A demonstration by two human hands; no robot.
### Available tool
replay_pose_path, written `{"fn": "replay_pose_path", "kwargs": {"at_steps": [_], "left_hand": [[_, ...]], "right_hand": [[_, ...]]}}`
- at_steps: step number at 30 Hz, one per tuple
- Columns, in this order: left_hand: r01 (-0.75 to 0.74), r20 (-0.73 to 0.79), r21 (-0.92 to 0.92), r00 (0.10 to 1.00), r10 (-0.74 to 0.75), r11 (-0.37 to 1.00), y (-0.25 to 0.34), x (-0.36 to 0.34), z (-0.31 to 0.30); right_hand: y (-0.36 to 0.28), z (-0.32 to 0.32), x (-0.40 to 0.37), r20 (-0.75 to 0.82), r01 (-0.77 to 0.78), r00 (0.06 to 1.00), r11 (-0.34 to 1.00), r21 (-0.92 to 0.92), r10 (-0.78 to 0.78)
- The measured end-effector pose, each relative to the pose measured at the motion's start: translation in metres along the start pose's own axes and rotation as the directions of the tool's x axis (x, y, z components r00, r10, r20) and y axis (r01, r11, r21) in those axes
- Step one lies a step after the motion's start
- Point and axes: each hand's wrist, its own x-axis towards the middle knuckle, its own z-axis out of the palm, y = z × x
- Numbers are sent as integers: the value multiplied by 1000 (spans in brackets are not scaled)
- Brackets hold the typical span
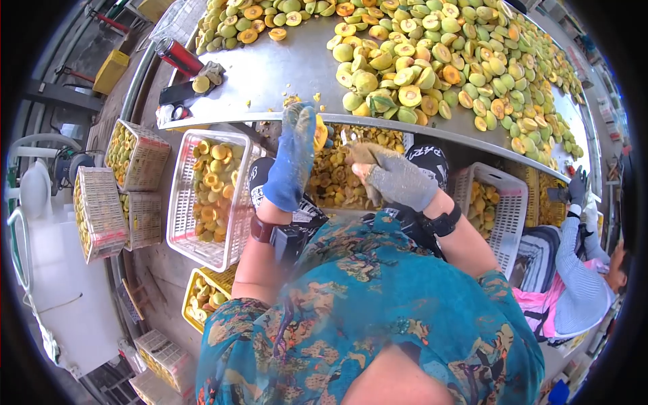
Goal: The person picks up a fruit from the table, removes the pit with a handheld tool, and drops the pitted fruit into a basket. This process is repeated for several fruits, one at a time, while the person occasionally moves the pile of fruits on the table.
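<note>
A person works at a metal tabletop (270,74) heaped with halved yellow-green fruit (466,61), the biggest pile spreading over the middle and right, with a smaller group at the upper left. The left hand (295,152), in a blue glove, is raised at the near edge of the tabletop, its fingers closed on a yellow fruit piece (320,133) that shows at their inner side. The right hand (395,177), in a grey and tan glove, hovers over the fruit container (337,177) between the person's knees, below the tabletop edge. Its fingers are bent inward towards the left hand; whether they grip anything cannot be told. The two hands are apart.

Small yellow scraps (291,99) lie on the tabletop just beyond the left hand. Further left on it are a red can (178,57), lying tilted, and a dark flat object (177,93), with a small round fruit near both.

A white crate (208,196) of fruit halves stands to the left of the person, a yellow crate (204,297) of fruit nearer, and another white crate (496,209) with fruit to the right. More filled crates (138,152) stand at the far left. At the far right, a co-worker (580,283) with dark gloves reaches to the tabletop edge.
</note>
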Motion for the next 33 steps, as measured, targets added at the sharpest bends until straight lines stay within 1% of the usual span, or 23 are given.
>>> {"fn": "replay_pose_path", "kwargs": {"at_steps": [2,3,4,6,7,8,9,10,11,12,14,15,16,18,19,20,22,23,24,26,28,32,33], "left_hand": [[-247,210,316,960,187,916,-7,-7,-8],[-693,542,683,693,476,232,-6,-5,-18],[-695,546,680,692,472,232,-2,-8,-10],[-590,247,470,802,544,656,3,-17,9],[-590,247,471,802,544,655,11,-14,10],[-338,72,448,936,344,827,21,-9,10],[-59,-91,373,991,100,926,29,-5,7],[-59,-93,375,991,101,925,33,-1,4],[0,-105,1,994,0,1000,36,2,-1],[62,-79,-374,992,-98,925,40,3,-3],[98,-65,-462,988,-144,881,40,2,-3],[153,14,-617,983,-184,772,36,4,-4],[210,99,-745,973,-207,633,34,5,-3],[186,37,-709,973,-227,681,27,2,9],[156,2,-676,978,-210,720,24,-2,20],[127,-31,-641,981,-190,757,22,-5,26],[143,26,-520,988,-151,842,18,-14,29],[34,-23,-204,999,-40,978,22,-20,38],[-76,-34,140,996,82,987,25,-23,41],[-114,49,129,993,108,985,30,-19,29],[266,153,-82,956,-251,961,39,-18,20],[251,82,-101,967,-243,963,41,-17,6],[178,-28,4,984,-178,984,50,-20,-2]], "right_hand": [[-2,9,7,-219,284,849,765,-578,-480],[-6,14,7,-247,242,845,749,-616,-475],[-6,16,7,-253,239,843,753,-613,-474],[-4,17,7,-227,116,879,651,-750,-419],[-13,19,1,-224,-9,926,575,-818,-305],[-10,18,-2,-222,-7,927,576,-817,-304],[-4,15,-4,-177,-68,967,484,-873,-184],[3,11,-6,-145,-112,988,376,-920,-59],[8,10,-5,-144,-122,989,345,-931,-41],[11,8,-3,-140,-118,989,344,-931,-40],[8,7,-2,-146,14,953,518,-855,-265],[4,6,2,-141,132,925,645,-753,-354],[0,5,6,-143,130,924,645,-753,-354],[-7,5,14,-215,296,824,723,-625,-523],[-29,11,7,-251,74,960,977,-202,-124],[-29,15,10,-254,71,959,977,-201,-122],[-27,22,16,-246,148,961,987,64,-128],[-28,26,17,-300,118,951,983,144,-70],[-25,24,20,-298,116,952,983,144,-69],[-17,15,27,-371,206,919,966,156,-135],[-15,11,26,-343,180,935,951,250,-87],[-10,14,29,-319,227,938,937,266,-136],[-7,16,27,-346,273,918,941,201,-193]]}}
